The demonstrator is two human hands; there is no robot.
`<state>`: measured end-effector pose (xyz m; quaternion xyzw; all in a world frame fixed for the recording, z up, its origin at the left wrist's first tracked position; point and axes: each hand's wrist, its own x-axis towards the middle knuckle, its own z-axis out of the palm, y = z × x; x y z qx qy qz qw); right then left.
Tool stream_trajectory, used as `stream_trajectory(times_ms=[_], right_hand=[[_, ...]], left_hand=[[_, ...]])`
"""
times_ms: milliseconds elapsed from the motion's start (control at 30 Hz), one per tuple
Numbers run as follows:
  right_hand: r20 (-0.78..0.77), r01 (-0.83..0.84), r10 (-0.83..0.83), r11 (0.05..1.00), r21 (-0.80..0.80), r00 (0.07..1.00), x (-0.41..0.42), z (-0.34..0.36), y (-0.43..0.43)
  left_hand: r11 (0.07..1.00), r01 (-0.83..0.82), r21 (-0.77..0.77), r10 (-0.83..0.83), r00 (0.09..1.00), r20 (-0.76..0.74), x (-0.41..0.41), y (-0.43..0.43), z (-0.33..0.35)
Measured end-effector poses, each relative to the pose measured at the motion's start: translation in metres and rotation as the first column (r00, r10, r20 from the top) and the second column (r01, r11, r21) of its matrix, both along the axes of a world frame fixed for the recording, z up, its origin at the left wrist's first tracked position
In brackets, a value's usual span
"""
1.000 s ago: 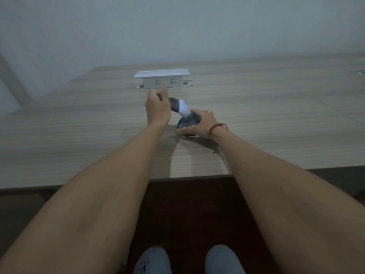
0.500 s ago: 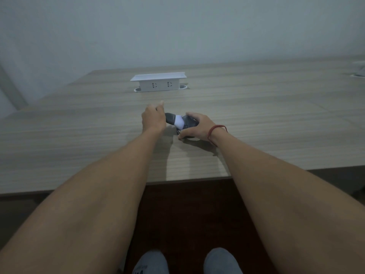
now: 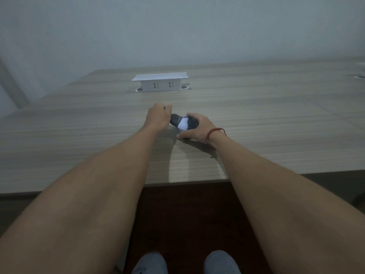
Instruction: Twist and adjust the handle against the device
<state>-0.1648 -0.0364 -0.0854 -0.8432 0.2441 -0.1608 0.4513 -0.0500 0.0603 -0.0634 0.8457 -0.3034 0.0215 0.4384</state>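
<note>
Dark grey and white rolled cloth (image 3: 182, 123) sits gripped between two hands on a wooden table (image 3: 256, 125), fingers of the left hand (image 3: 158, 118) curled round its left end, the right hand (image 3: 194, 129) wrapped round its right. Beyond, farther off, a white socket box (image 3: 161, 83) stands raised.

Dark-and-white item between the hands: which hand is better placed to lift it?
Probably the right hand: its fingers curl over the item from above. The left hand only meets its far-left end, fingers curled, grip unclear.
</note>
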Motion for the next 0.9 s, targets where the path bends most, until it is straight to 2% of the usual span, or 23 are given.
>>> stream_trajectory(times_ms=[67, 200, 300, 367, 500, 600, 700, 833, 900], right_hand=[[-0.005, 0.003, -0.003, 1.000, 0.005, 1.000, 0.001, -0.001, 0.001], [0.005, 0.013, -0.013, 1.000, -0.004, 1.000, 0.001, -0.001, 0.000], [0.009, -0.008, 0.008, 1.000, -0.018, 1.000, -0.001, -0.001, 0.000], [0.019, -0.015, 0.016, 1.000, -0.021, 1.000, -0.003, 0.000, 0.000], [0.035, -0.010, 0.009, 1.000, 0.010, 0.999, -0.003, 0.000, 0.003], [0.026, -0.009, 0.009, 1.000, 0.012, 1.000, -0.005, 0.000, 0.005], [-0.014, 0.011, -0.012, 1.000, -0.012, 1.000, -0.006, 0.000, 0.003], [-0.028, -0.006, 0.005, 0.998, -0.056, 1.000, -0.007, 0.001, 0.003], [-0.015, -0.017, 0.016, 0.999, -0.049, 1.000, -0.007, 0.001, 0.004]], left_hand=[[0.997, -0.077, -0.020, 0.078, 0.996, 0.042, 0.001, 0.002, 0.000], [1.000, 0.009, 0.027, -0.012, 0.995, 0.097, 0.007, 0.004, 0.003], [0.995, -0.078, 0.065, 0.065, 0.981, 0.185, 0.010, 0.013, 0.000], [0.994, -0.105, -0.006, 0.105, 0.978, 0.179, 0.009, 0.015, -0.001], [0.986, -0.040, -0.161, 0.058, 0.992, 0.113, 0.007, 0.005, -0.002], [0.989, -0.072, -0.126, 0.079, 0.996, 0.048, 0.002, -0.002, -0.009], [0.970, -0.215, -0.117, 0.223, 0.973, 0.058, 0.000, 0.001, -0.010], [0.950, -0.142, -0.279, 0.176, 0.979, 0.100, -0.001, 0.001, -0.002], [0.978, -0.091, -0.186, 0.121, 0.980, 0.159, 0.000, -0.001, -0.004]])
